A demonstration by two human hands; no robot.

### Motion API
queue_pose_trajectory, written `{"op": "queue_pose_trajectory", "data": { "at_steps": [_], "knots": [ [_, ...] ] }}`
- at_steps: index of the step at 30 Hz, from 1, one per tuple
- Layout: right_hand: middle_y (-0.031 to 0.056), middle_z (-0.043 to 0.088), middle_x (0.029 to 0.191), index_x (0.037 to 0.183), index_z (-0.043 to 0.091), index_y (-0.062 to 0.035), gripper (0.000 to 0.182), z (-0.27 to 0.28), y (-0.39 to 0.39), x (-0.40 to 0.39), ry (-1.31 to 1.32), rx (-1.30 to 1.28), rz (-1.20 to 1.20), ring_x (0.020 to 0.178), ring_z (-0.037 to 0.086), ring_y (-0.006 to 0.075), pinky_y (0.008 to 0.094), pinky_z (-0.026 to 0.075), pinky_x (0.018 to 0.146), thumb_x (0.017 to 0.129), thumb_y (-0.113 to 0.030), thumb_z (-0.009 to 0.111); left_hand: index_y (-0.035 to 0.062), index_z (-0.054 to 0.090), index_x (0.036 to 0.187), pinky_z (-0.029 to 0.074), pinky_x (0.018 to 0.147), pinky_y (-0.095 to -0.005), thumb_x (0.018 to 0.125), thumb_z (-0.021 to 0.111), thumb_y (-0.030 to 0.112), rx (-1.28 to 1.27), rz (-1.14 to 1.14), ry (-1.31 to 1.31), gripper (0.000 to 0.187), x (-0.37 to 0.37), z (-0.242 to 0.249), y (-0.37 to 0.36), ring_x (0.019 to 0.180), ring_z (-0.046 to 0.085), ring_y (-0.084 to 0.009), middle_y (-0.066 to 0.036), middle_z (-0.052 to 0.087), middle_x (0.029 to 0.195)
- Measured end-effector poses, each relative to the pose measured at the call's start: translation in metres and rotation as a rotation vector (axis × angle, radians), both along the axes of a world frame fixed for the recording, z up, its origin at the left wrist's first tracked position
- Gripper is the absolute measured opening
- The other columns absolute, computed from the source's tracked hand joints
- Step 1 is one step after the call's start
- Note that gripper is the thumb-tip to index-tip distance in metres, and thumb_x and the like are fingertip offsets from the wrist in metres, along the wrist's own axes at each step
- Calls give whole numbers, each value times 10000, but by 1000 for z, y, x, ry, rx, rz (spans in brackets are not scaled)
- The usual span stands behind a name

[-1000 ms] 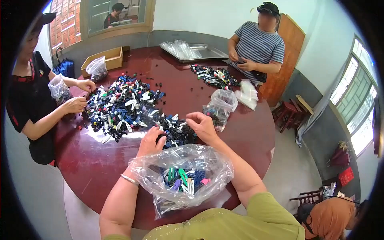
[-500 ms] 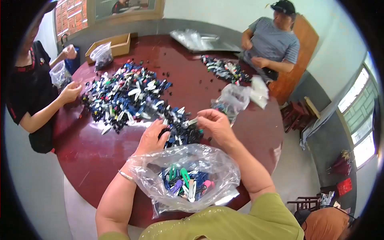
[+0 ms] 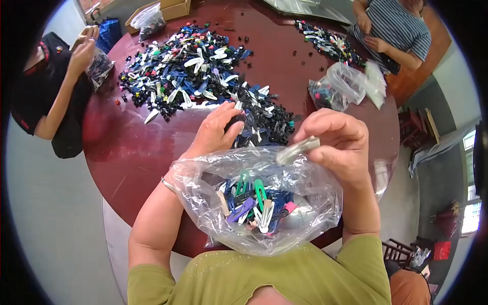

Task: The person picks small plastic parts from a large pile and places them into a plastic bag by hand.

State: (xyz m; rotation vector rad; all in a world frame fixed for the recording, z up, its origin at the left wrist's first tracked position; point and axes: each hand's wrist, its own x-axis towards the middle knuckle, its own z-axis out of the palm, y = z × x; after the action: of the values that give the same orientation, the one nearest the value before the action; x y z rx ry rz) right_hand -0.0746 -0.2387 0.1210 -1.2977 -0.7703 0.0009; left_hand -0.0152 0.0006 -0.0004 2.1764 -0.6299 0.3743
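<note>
My right hand (image 3: 341,142) pinches a pale hair clip (image 3: 300,149), smeared by motion, over the rim of a clear plastic bag (image 3: 325,203). Green, purple, white, dark blue and pink snap hair clips (image 3: 260,194) lie inside the open bag, which sits between my forearms. My left hand (image 3: 213,129) is curled at the near edge of a large pile of hair clips (image 3: 195,63), with a white clip and dark clips between fingers and thumb. Black claw clips (image 3: 277,122) spread beside it.
Two people sit across the round red table (image 3: 122,173), one at left and one at far right. A filled bag (image 3: 147,21) stands by a cardboard box (image 3: 175,9). Another clear bag (image 3: 338,89) and a smaller clip pile (image 3: 330,43) lie at right.
My right hand has come back from the pile toward the bag with the pale clip. My left hand stays at the pile. The view has tilted downward. The left person's hands have risen.
</note>
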Motion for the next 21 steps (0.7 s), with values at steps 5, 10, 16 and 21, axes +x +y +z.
{"op": "queue_pose_trajectory", "data": {
  "at_steps": [5,10,16,21],
  "knots": [
    [62,684,895,1023,686,-8,188,-48,-21,51,73,-505,-549,769,638,154,253,508,705,839,-42,664,-3,613,1131,408,1028,-420,863,644,157,31,3,-19,314,-2,1,0,1237,500,-391,-256,558,1269],
    [87,656,932,938,716,-64,149,-85,-43,70,-300,-1093,-729,863,643,275,363,516,783,828,-117,631,-7,616,1119,422,1010,-419,857,645,146,27,3,-34,305,-3,4,-1,1217,522,-384,-248,576,1246],
    [95,628,965,913,719,-77,148,-75,-46,67,-210,-1258,-651,962,610,304,405,494,823,811,-142,636,-16,622,1099,441,988,-425,845,654,136,-25,-12,-30,297,-3,5,-1,1184,543,-401,-251,591,1220],
    [79,650,890,941,697,-19,148,-70,-51,68,-127,-1076,-621,776,633,212,314,498,713,824,-102,660,-16,623,1105,431,1002,-417,835,671,155,-78,-21,19,323,-9,10,-5,1204,532,-394,-260,571,1251]
  ]
}}
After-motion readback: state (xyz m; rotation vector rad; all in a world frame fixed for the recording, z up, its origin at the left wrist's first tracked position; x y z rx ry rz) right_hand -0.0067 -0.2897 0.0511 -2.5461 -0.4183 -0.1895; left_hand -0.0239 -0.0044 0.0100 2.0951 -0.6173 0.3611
